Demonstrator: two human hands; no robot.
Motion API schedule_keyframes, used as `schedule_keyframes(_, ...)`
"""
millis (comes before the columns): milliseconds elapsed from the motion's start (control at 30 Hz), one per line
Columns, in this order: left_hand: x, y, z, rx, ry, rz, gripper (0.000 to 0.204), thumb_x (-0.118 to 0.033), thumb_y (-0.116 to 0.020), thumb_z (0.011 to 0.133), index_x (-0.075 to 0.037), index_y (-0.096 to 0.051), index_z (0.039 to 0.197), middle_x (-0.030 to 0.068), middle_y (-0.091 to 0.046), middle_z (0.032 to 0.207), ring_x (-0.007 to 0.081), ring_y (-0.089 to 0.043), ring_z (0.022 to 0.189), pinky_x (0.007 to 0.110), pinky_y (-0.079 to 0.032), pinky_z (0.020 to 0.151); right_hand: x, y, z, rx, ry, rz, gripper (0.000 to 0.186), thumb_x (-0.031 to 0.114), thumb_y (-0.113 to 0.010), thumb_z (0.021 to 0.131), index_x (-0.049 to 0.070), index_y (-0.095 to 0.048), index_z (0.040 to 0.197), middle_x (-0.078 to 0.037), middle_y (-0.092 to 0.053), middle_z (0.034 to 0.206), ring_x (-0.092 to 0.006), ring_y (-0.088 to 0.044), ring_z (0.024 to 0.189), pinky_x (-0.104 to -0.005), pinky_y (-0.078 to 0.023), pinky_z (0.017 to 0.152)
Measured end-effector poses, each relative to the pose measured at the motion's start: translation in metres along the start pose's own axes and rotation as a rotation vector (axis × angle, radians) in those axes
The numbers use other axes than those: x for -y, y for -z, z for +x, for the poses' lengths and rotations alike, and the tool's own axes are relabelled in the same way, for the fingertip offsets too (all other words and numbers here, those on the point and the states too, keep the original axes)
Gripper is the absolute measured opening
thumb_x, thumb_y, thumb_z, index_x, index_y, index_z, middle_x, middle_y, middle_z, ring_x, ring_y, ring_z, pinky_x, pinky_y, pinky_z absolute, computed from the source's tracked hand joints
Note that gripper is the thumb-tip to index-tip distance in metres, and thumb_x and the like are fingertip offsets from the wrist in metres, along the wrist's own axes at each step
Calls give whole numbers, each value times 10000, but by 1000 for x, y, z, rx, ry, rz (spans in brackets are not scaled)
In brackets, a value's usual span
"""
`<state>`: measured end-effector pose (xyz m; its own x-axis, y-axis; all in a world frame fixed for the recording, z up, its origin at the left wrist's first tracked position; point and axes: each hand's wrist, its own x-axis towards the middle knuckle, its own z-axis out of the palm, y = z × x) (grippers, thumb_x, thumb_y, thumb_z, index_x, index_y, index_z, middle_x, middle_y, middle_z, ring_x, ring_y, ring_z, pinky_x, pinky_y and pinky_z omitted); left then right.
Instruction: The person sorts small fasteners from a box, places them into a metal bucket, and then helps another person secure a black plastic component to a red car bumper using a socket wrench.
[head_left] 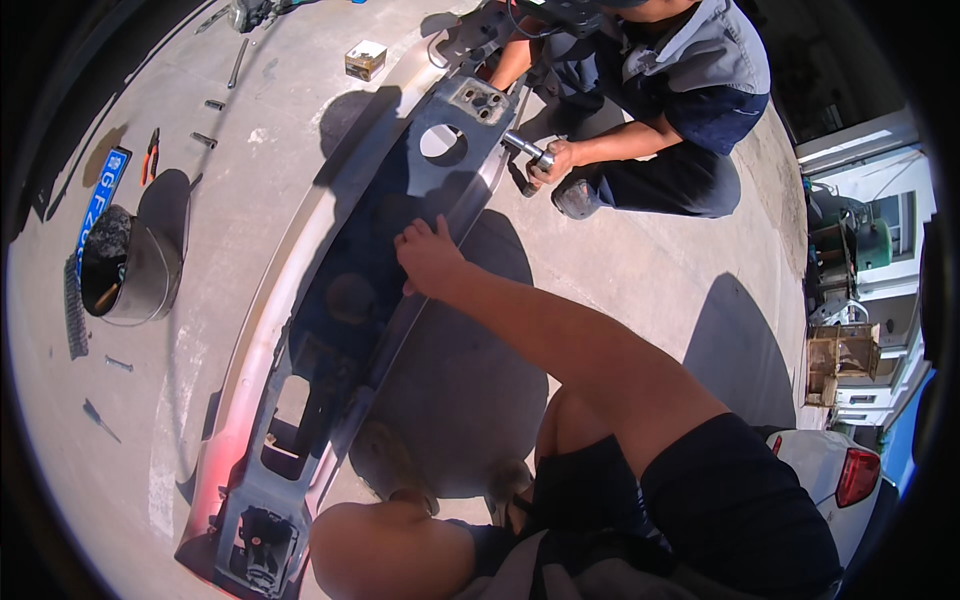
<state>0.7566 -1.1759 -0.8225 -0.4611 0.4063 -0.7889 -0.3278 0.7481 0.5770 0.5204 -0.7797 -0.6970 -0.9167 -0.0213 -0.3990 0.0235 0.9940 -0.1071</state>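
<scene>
My right hand (pixel 428 250) is at the near side of the long metal bumper (pixel 395 160), its fingers bent over the dark inner panel and its thumb low by the pale edge. The bumper runs diagonally from the lower left to the top, with round and oblong cutouts and a bracket (pixel 475 100) at its far end. Beside that end a crouching co-worker (pixel 690 110) grips a steel cylindrical tool (pixel 530 148) in one hand, the other hand at the bumper's far side. My left hand is not in view; my bare knee (pixel 390 550) is at the bottom.
Left of the bumper lie a metal bucket (pixel 150 290), blue plate (pixel 109 180), brush (pixel 76 310), pliers (pixel 151 158), screwdriver (pixel 100 420) and several metal pieces (pixel 204 140). A small box (pixel 366 60) sits at the top. A white car (pixel 820 460) stands at the lower right.
</scene>
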Motion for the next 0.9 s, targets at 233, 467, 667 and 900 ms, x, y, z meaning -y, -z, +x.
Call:
schedule_keyframes(233,3,-1,-3,16,6,2,254,-242,-521,983,-22,-592,1089,127,-640,932,233,-624,848,352,-486,740,-3,-9,-1,-62,23,-46,806,374,-866,654,-3,-546,1290,-153,-561,1265,-333,-399,1354,-637,-277,1120)
schedule_keyframes(467,4,-1,-7,29,9,8,254,-252,-521,985,-27,-599,1074,115,-642,919,220,-624,836,342,-486,729,-1,-4,-2,-23,4,35,753,285,-873,680,-22,-569,1297,-169,-537,1310,-357,-374,1373,-652,-225,1156)
schedule_keyframes(667,6,-2,-10,30,12,11,255,-260,-520,987,-31,-605,1062,104,-645,908,209,-625,826,333,-486,719,0,-1,-3,-44,22,49,759,276,-873,679,-23,-563,1304,-166,-538,1310,-355,-375,1373,-649,-219,1161)
schedule_keyframes(900,7,-6,-13,48,22,13,258,-270,-519,989,-36,-611,1048,91,-647,895,195,-625,814,323,-485,707,-3,0,0,-5,-9,38,769,296,-870,684,-8,-558,1317,-160,-528,1334,-346,-367,1383,-639,-213,1168)
